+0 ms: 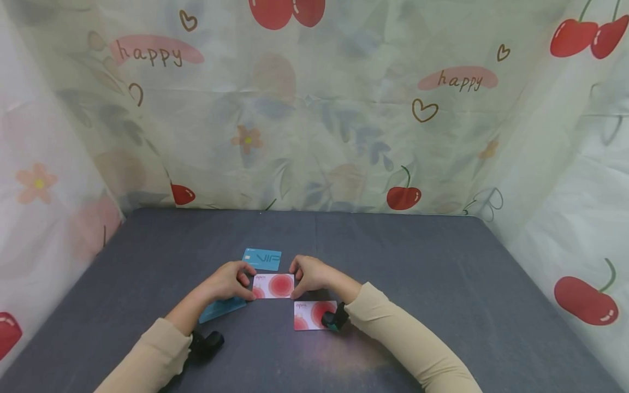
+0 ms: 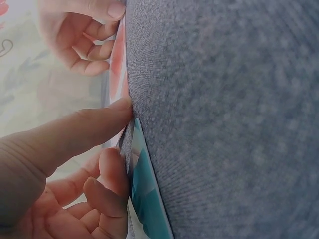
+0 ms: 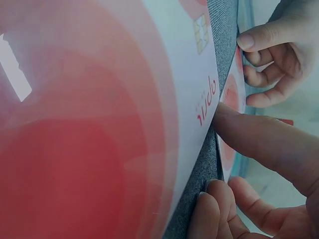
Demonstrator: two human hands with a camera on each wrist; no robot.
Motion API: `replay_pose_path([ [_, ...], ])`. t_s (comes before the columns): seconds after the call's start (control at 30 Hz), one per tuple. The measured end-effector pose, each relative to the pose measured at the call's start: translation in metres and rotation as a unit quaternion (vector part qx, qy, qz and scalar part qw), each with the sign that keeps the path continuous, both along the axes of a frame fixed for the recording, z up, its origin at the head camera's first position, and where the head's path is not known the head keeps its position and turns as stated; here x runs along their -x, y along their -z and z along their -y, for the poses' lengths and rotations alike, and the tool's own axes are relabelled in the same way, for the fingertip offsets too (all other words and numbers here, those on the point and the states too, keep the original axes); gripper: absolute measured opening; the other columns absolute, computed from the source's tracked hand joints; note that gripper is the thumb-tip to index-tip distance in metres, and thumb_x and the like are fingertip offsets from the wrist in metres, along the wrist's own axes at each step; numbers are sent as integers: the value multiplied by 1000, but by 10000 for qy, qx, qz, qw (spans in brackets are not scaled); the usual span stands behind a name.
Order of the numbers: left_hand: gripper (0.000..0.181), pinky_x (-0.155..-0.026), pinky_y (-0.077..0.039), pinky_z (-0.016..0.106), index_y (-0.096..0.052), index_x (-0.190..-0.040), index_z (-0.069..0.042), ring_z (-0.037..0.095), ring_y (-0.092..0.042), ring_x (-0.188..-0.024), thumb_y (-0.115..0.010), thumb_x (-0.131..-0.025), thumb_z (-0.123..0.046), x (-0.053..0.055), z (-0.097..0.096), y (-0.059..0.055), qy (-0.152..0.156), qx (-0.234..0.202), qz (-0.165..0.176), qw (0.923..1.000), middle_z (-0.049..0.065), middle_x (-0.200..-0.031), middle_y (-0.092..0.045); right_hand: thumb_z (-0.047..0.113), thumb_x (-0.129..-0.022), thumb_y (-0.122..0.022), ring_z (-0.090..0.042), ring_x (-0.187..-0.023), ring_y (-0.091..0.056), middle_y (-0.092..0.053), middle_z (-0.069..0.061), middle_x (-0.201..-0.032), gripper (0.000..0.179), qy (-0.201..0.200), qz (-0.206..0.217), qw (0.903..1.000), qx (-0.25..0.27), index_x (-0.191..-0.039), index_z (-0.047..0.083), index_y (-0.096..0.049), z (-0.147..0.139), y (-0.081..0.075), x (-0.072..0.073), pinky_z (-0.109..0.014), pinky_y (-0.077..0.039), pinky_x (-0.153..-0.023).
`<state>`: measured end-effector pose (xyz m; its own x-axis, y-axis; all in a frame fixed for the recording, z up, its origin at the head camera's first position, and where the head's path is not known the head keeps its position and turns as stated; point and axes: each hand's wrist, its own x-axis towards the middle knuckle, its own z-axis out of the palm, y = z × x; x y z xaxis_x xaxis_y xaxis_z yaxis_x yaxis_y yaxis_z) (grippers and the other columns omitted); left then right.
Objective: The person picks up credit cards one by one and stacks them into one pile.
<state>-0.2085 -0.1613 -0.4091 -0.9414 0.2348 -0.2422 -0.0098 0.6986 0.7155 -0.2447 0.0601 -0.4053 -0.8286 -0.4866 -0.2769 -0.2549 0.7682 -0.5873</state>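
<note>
A pink-and-white card with red circles (image 1: 273, 286) lies on the dark table between both hands. My left hand (image 1: 229, 280) holds its left edge, thumb at the near corner and a finger at the far one. On the opposite edge, my right hand (image 1: 314, 273) grips it the same way. Just behind lies a blue VIP card (image 1: 262, 260). Another blue card (image 1: 222, 310) is partly covered by my left hand, and shows close up as a teal card (image 2: 149, 199) in the left wrist view. A second pink card (image 1: 307, 315) sits under my right wrist, partly hidden.
The dark grey table (image 1: 417, 262) is enclosed by a pale curtain (image 1: 314, 136) printed with cherries, hearts and "happy". Black wrist cameras (image 1: 208, 344) hang below both forearms, close to the tabletop.
</note>
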Motion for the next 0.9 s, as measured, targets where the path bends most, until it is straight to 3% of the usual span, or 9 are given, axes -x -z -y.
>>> replay_pose_path([
  [0.9,51,-63,-46,26,-55,-114,2,15,-54,-72,-79,-71,-10,-4,-6,-6,-353,-302,-62,9989,8,-82,-64,10,-68,-81,-14,-73,-53,-60,-5,-84,46,188,252,9984,479,-103,8,-51,-5,-6,0,-24,-44,-65],
])
